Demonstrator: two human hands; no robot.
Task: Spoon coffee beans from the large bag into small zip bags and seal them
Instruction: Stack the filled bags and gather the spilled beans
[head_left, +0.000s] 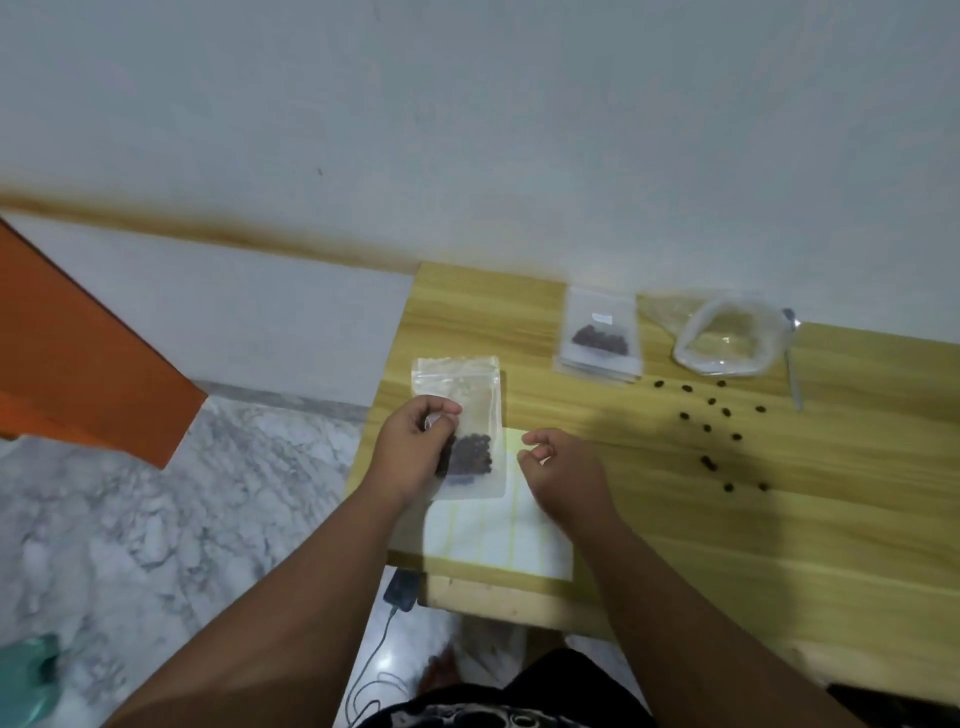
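Note:
My left hand (415, 441) pinches a small clear zip bag (475, 400) with dark coffee beans at its bottom, held upright over the table's left end. My right hand (558, 462) hovers just right of that bag, fingers loosely curled, holding nothing. A second small zip bag (600, 332) with beans lies flat on a stack of small bags further back. The large clear bag (727, 338) stands open at the back right and looks nearly empty. A metal spoon (792, 364) lies beside it on the right.
Several loose coffee beans (711, 415) are scattered on the wooden table (779, 519) right of my hands. A white sheet with yellow lines (493, 535) lies under my hands at the front edge. A phone with a cable (402, 590) sits below the table; an orange object (78, 364) is at left.

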